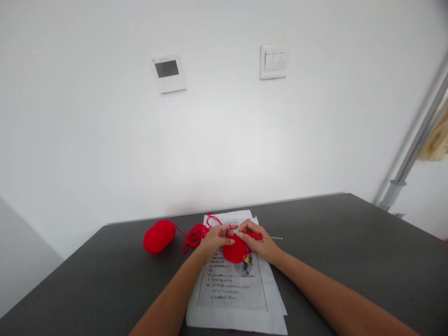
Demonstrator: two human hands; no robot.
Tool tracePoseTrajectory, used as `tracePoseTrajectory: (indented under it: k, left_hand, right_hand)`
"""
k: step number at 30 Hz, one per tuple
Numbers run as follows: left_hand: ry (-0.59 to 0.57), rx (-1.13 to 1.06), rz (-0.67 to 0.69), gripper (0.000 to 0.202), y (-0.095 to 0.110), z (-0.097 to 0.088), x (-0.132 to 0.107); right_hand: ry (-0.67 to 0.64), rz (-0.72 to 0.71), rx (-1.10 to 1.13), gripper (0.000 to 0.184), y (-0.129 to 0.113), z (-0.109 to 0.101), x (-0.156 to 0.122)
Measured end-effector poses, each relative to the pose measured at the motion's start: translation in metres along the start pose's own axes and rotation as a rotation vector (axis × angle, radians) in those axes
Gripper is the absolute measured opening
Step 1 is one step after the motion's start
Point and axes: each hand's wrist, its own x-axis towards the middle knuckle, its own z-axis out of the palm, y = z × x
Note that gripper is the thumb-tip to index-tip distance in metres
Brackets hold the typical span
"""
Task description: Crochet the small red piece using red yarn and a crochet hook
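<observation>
My left hand [217,239] pinches the upper left edge of a round red crochet piece [234,251], its index finger stretched along the red yarn. In my right hand [258,238] is a crochet hook [255,235] with a red handle; one thin metal end sticks out to the right, the other reaches the top of the piece. A yellow stitch marker [246,258] hangs at the lower right of the piece. Loose red yarn [196,235] lies tangled left of my left hand and runs to a red yarn ball [159,236].
Printed paper sheets [241,319] lie under my hands on the dark table [105,280]. Behind the table rises a white wall [224,140] with a thermostat panel [168,73] and a light switch [274,61]. A grey pipe [416,140] runs at the right.
</observation>
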Motion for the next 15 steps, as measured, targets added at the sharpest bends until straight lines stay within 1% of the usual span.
tracePoseTrajectory:
  k: [4,8,10,15]
  left_hand:
    - [-0.017,0.043,-0.008,0.047,-0.0026,0.0007,0.0004]
    - [0.013,0.056,0.019,0.041,-0.0039,0.0026,0.0005]
    - [0.04,0.072,0.029,0.037,-0.0022,0.0034,0.0002]
    - [0.098,0.056,-0.001,0.026,0.004,0.0046,-0.0014]
  right_hand:
    - [0.04,0.042,0.077,0.031,0.0031,-0.0008,0.0045]
    - [0.02,0.048,0.1,0.029,0.0041,-0.0002,0.0045]
    - [0.033,0.011,0.07,0.026,0.0033,0.0009,0.0034]
    - [0.172,-0.107,-0.008,0.018,-0.0006,0.0046,0.0011]
